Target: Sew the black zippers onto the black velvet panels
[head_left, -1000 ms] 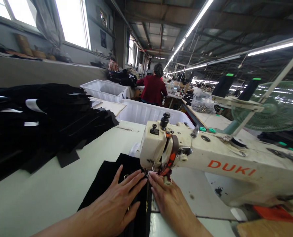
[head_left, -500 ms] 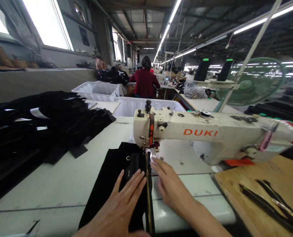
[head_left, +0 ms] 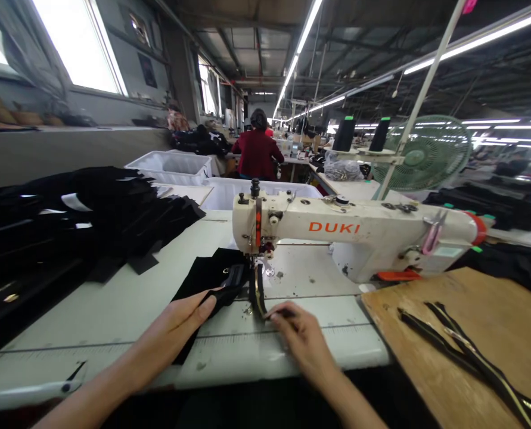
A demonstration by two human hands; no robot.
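Note:
A white sewing machine [head_left: 292,223] stands in the middle, its needle area over black fabric [head_left: 214,265]. My left hand [head_left: 187,313] is closed on the near edge of that fabric, which is lifted and folded between thumb and fingers. A black zipper [head_left: 258,289] with gold teeth runs from under the presser foot toward me. My right hand [head_left: 294,328] pinches its near end, to the right of the fabric. Fabric and zipper are apart at my end and meet near the needle. A small gold ring shows on the fabric close to the foot.
Black cut pieces [head_left: 90,220] are heaped on the left of the table. More zippers [head_left: 466,351] lie on a wooden board [head_left: 421,292] at the right. White bins [head_left: 171,165] stand behind the machine, and a person [head_left: 258,149] sits farther back. A green fan [head_left: 426,155] is at right.
Both hands, flat or lightly resting beside the needle before, have drawn back toward me. The left now grips a lifted fabric edge; the right pulls the zipper end aside. The view has shifted slightly.

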